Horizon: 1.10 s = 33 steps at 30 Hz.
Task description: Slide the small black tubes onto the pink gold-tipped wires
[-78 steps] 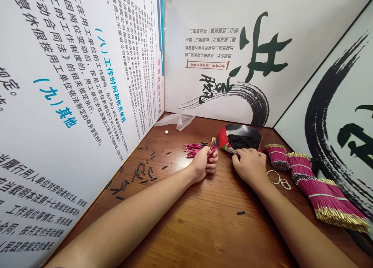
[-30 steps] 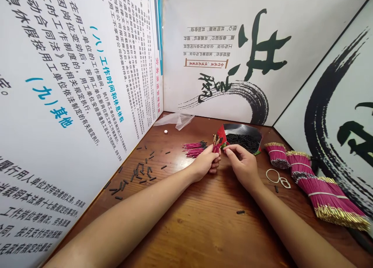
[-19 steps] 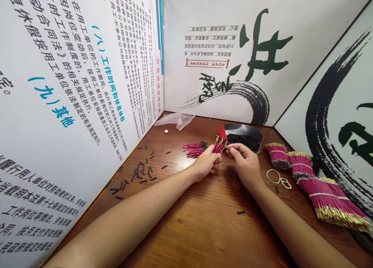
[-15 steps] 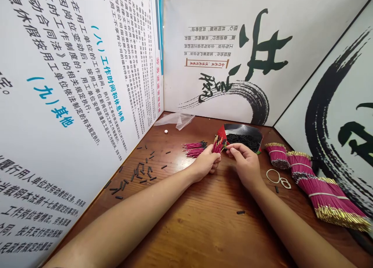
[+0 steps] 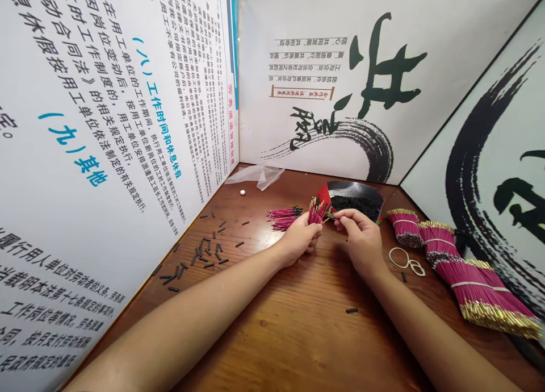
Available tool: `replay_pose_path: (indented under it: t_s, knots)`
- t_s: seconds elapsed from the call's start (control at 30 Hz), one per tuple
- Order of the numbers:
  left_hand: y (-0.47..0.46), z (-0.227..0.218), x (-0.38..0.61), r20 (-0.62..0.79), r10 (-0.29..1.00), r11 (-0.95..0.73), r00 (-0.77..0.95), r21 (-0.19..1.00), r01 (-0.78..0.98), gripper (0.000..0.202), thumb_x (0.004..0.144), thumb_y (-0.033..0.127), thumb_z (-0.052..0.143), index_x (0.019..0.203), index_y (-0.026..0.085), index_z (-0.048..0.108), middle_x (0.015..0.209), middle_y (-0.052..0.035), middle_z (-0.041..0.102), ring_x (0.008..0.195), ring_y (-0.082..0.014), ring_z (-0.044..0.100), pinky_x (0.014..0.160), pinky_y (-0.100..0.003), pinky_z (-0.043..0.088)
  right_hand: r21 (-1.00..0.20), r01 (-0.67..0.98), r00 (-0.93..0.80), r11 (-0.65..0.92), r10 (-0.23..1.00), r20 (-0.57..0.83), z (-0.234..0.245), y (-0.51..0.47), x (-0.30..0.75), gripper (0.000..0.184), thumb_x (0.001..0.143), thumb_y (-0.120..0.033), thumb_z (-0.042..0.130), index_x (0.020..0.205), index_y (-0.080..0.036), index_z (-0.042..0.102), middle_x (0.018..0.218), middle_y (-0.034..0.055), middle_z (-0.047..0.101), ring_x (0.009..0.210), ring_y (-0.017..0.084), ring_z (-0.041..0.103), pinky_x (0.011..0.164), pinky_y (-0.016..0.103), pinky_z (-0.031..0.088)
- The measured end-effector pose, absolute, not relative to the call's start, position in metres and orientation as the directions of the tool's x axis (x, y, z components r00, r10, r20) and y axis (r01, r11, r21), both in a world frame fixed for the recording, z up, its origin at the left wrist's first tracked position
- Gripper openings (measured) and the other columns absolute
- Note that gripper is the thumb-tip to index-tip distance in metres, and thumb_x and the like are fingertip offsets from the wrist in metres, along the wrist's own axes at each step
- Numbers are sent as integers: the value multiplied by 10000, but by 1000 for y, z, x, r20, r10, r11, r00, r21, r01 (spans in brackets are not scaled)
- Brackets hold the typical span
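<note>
The left hand [image 5: 303,237] is clamped round a small bunch of pink wires [image 5: 315,210], its gold tips fanned up just left of the red tray [image 5: 325,195] of black sleeves [image 5: 353,204]. The right hand [image 5: 360,233], in front of the tray, pinches something too small to tell at those tips. This likely goes best with the bunch steady, one tip singled out and the pinch close to it

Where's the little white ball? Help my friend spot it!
Go to the far left corner of the wooden table, beside the text-covered board. In front of the clear plastic bag lies the ball, the only round white thing near scattered black bits.
</note>
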<state>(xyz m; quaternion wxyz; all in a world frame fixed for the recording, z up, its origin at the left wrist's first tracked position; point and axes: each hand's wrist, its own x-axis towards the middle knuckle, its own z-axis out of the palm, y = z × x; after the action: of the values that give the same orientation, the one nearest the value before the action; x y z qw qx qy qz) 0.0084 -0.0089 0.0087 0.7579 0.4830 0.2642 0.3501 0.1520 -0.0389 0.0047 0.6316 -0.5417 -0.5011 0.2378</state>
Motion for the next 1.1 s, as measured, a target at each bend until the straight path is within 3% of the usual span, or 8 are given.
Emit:
replay_pose_path:
  t_s: [0.6, 1.1]
  knots:
    - [-6, 5, 10, -54, 788, 272, 613, 924, -269, 154, 790, 203, 525, 846, 219, 382, 591, 99, 297, 416, -33, 183, 408, -191, 105, -939, 184, 401, 291, 850, 341, 3, -37, 156, 120, 756, -271, 583, 713, -203, 672, 666, 5, 626, 653, 152, 561, 665, 304, 457]
    - [-8, 7, 8, -69, 768, 286, 636, 926, -245, 148, 784, 208, 538, 860, 209, 411, 571, 106, 293, 418, -33, 194, 412, -182, 120, -953, 126, 385, 274, 872, 302, -3, -35, 155, 121, 770, -294, 602, 771, -203, 681, 705, 4, 637, 683, 148, 576, 692, 300, 463]
